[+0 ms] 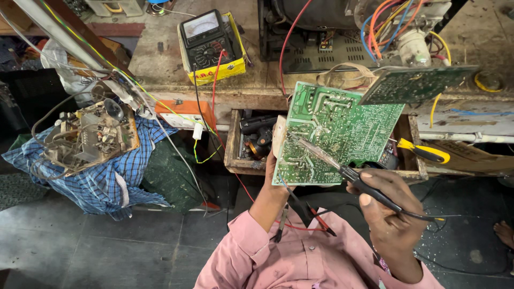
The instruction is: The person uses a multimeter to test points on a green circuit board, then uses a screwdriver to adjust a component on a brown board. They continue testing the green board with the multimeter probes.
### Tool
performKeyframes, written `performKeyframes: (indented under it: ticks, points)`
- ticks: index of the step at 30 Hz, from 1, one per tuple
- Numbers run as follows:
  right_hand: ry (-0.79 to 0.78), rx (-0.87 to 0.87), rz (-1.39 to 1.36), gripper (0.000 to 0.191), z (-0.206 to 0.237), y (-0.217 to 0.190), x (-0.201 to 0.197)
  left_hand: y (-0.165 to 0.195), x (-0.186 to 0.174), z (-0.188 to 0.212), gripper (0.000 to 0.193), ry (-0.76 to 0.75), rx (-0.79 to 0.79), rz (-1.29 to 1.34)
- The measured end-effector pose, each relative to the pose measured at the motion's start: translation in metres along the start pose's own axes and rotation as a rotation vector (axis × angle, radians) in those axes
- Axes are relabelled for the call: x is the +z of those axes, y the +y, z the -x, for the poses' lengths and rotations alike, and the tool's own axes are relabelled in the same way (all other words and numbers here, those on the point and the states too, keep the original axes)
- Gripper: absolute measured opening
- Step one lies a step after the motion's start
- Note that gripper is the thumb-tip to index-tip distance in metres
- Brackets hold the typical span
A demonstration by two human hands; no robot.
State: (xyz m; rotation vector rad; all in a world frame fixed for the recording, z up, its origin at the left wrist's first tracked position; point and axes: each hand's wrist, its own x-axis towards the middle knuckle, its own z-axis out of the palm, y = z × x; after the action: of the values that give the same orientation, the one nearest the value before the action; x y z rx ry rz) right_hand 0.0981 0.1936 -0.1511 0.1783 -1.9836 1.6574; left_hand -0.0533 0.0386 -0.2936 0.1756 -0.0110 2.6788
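A soldering iron is pinched by the right hand, pointed toward ten o'clock at the circuit board gripped by the left hand.

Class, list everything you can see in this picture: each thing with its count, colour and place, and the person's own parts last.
circuit board: one, green, held up at centre
soldering iron: one, black handle, tip on the board
second board: one, green, upper right
multimeter: one, black, on the bench
old board: one, brown, on blue checked cloth, left
screwdriver: one, yellow handle, on the drawer
left hand: behind the board's edge
right hand: gripping the iron
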Motion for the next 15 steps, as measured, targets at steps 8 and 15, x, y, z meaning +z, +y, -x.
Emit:
performKeyframes:
  ticks: [8,15]
  points:
    - [0.015,0.021,-0.057,0.029,-0.0006,0.0022,-0.0006,-0.0006,0.001,-0.0013,0.047,0.083,0.001,0.007]
    - [0.027,0.018,-0.077,0.029,-0.0046,0.001,-0.0006,-0.0016,0.0001,-0.0031,0.048,0.083,-0.019,0.045]
